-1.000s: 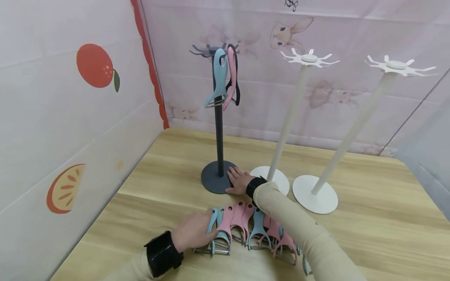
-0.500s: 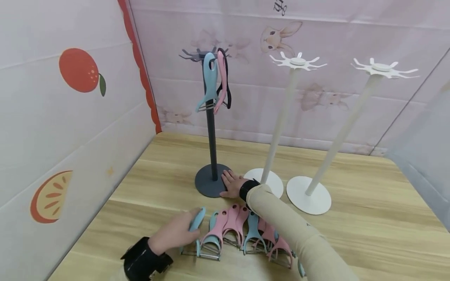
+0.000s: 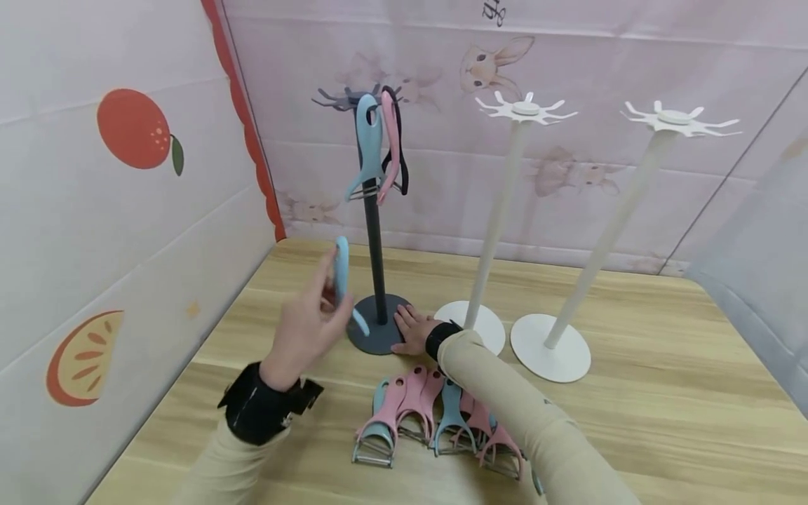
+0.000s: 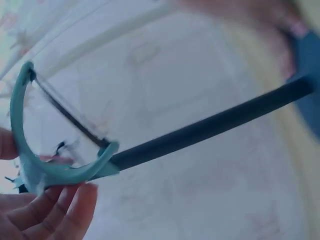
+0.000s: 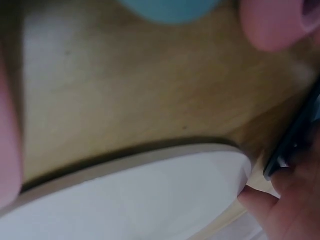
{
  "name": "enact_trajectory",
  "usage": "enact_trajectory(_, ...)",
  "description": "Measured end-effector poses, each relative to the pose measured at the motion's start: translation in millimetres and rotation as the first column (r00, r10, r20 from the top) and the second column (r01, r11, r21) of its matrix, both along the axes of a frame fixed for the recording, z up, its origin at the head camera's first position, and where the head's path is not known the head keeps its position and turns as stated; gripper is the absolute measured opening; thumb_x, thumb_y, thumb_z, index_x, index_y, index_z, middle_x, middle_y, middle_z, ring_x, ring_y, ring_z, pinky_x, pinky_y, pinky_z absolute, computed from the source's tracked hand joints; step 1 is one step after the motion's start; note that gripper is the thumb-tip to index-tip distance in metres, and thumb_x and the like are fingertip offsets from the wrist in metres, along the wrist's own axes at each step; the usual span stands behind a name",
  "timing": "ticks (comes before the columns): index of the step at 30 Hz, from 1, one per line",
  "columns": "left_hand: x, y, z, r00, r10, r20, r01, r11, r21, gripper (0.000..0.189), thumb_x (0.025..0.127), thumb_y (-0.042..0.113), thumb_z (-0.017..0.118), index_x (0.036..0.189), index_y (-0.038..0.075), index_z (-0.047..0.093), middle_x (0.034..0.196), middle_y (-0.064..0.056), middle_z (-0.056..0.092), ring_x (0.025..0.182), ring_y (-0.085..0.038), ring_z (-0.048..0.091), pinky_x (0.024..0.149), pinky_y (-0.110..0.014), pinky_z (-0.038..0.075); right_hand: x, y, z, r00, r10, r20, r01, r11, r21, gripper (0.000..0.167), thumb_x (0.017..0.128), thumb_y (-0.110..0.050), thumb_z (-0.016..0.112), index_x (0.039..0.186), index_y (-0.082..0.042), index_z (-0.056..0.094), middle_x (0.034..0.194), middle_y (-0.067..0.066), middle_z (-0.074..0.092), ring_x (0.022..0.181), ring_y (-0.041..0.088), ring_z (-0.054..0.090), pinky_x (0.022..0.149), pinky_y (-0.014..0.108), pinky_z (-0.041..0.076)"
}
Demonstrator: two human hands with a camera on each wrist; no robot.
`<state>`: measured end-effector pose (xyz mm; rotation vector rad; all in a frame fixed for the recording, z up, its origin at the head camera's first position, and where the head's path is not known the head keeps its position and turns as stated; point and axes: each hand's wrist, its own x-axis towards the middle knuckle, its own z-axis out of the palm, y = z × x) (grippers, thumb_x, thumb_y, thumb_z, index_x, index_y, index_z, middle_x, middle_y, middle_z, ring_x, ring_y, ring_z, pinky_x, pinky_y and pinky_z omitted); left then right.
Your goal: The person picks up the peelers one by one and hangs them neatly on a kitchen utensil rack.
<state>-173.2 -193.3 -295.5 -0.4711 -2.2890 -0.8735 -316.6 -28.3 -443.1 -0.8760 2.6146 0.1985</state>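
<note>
My left hand (image 3: 307, 319) holds a light blue peeler (image 3: 341, 270) upright above the table, left of the dark grey stand. In the left wrist view the fingers pinch this peeler (image 4: 55, 172) near its forked head, blade outward. My right hand (image 3: 416, 330) lies with straight fingers on the round base (image 3: 372, 338) of the dark grey stand (image 3: 375, 245). From that stand's top hooks hang a light blue peeler (image 3: 369, 140), a pink peeler (image 3: 391, 140) and a black peeler (image 3: 405, 168). A row of pink and blue peelers (image 3: 413, 400) lies on the table, partly hidden by my right sleeve.
Two white stands with hooked tops, a nearer one (image 3: 503, 203) and one farther right (image 3: 615, 231), stand right of the dark stand. Their round bases sit close to my right forearm. Printed cloth walls (image 3: 189, 238) border the wooden table (image 3: 682, 365) at the left and back.
My left hand has lifted a light blue peeler from the left end of the row and raised it beside the dark stand. My right hand stays on the base. The head view has shifted slightly.
</note>
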Motion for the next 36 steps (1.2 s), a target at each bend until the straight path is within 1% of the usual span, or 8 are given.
enact_trajectory(3, -11.4, 4.9, 25.5, 0.987, 0.035, -0.158, -0.032, 0.999, 0.022, 0.061, 0.085, 0.008, 0.064, 0.139, -0.004, 0.036, 0.077, -0.014, 0.061, 0.062, -0.023, 0.062, 0.057, -0.036, 0.053, -2.4, -2, -2.6, 1.000, -0.009, 0.005, 0.009, 1.000, 0.003, 0.077, 0.094, -0.055, 0.039, 0.151, -0.013, 0.010, 0.157, 0.002, 0.001, 0.142, 0.018, -0.002, 0.110, 0.044, 0.020)
enact_trajectory(9, -33.2, 17.4, 64.9, 0.915, 0.132, -0.380, -0.127, 0.991, 0.038, 0.056, 0.088, 0.013, 0.059, 0.136, -0.008, 0.038, 0.075, -0.018, 0.058, 0.061, -0.029, 0.056, 0.055, -0.036, 0.047, -2.8, -1, -4.0, 1.000, -0.017, 0.002, 0.017, 1.000, 0.002, 0.077, 0.094, -0.055, 0.040, 0.151, -0.013, 0.010, 0.157, 0.002, 0.000, 0.142, 0.018, -0.002, 0.110, 0.043, 0.020)
enact_trajectory(13, -44.3, 24.7, 85.3, 0.883, 0.190, -0.430, -0.188, 0.981, 0.046, 0.054, 0.090, 0.018, 0.057, 0.135, -0.008, 0.040, 0.075, -0.019, 0.057, 0.060, -0.029, 0.051, 0.051, -0.036, 0.042, -4.3, 0, -7.1, 1.000, -0.005, -0.001, 0.005, 1.000, -0.018, 0.076, 0.095, -0.054, 0.038, 0.151, -0.012, 0.009, 0.157, 0.004, 0.000, 0.142, 0.019, -0.003, 0.110, 0.043, 0.019)
enact_trajectory(19, -58.0, 31.2, 108.9, 0.867, 0.242, -0.435, -0.252, 0.967, 0.036, 0.053, 0.092, 0.021, 0.055, 0.135, -0.006, 0.040, 0.096, -0.023, 0.064, 0.072, -0.033, 0.060, 0.061, -0.040, 0.052, -0.2, 3, -3.4, 1.000, 0.005, 0.004, -0.005, 0.999, -0.049, 0.074, 0.096, -0.052, 0.038, 0.151, -0.010, 0.011, 0.156, 0.005, 0.001, 0.142, 0.020, -0.003, 0.111, 0.044, 0.016)
enact_trajectory(23, -64.0, 32.7, 113.4, 0.885, 0.258, -0.389, -0.269, 0.963, 0.027, 0.054, 0.092, 0.020, 0.056, 0.137, -0.005, 0.040, 0.108, -0.023, 0.062, 0.088, -0.035, 0.063, 0.071, -0.043, 0.053, 2.9, 3, -2.7, 1.000, 0.002, 0.014, -0.001, 0.999, -0.046, 0.075, 0.096, -0.053, 0.037, 0.151, -0.011, 0.008, 0.156, 0.005, -0.001, 0.142, 0.020, -0.004, 0.111, 0.045, 0.015)
enact_trajectory(29, -68.5, 32.1, 106.7, 0.918, 0.266, -0.294, -0.278, 0.961, 0.004, 0.059, 0.092, 0.024, 0.057, 0.140, -0.003, 0.035, 0.121, -0.022, 0.058, 0.099, -0.034, 0.062, 0.077, -0.044, 0.052, 0.8, 1, -8.7, 1.000, -0.008, 0.026, 0.009, 0.999, -0.038, 0.074, 0.096, -0.052, 0.037, 0.151, -0.012, 0.009, 0.156, 0.003, -0.001, 0.141, 0.018, -0.005, 0.111, 0.045, 0.015)
enact_trajectory(33, -68.5, 31.1, 99.0, 0.911, 0.251, -0.326, -0.265, 0.964, 0.002, 0.061, 0.091, 0.024, 0.058, 0.140, -0.004, 0.035, 0.119, -0.022, 0.058, 0.099, -0.033, 0.060, 0.076, -0.043, 0.052, -5.7, 0, -11.6, 0.999, -0.011, 0.036, 0.012, 1.000, -0.023, 0.076, 0.095, -0.055, 0.037, 0.151, -0.013, 0.007, 0.156, 0.002, -0.003, 0.141, 0.017, -0.006, 0.111, 0.043, 0.015)
enact_trajectory(36, -65.0, 29.6, 91.2, 0.898, 0.240, -0.370, -0.255, 0.967, 0.008, 0.060, 0.090, 0.022, 0.059, 0.139, -0.005, 0.036, 0.123, -0.022, 0.055, 0.107, -0.033, 0.055, 0.087, -0.042, 0.046, -9.7, 1, -9.6, 1.000, 0.002, 0.031, -0.001, 1.000, -0.014, 0.079, 0.093, -0.059, 0.035, 0.151, -0.013, 0.007, 0.156, 0.002, -0.005, 0.141, 0.017, -0.007, 0.110, 0.044, 0.018)
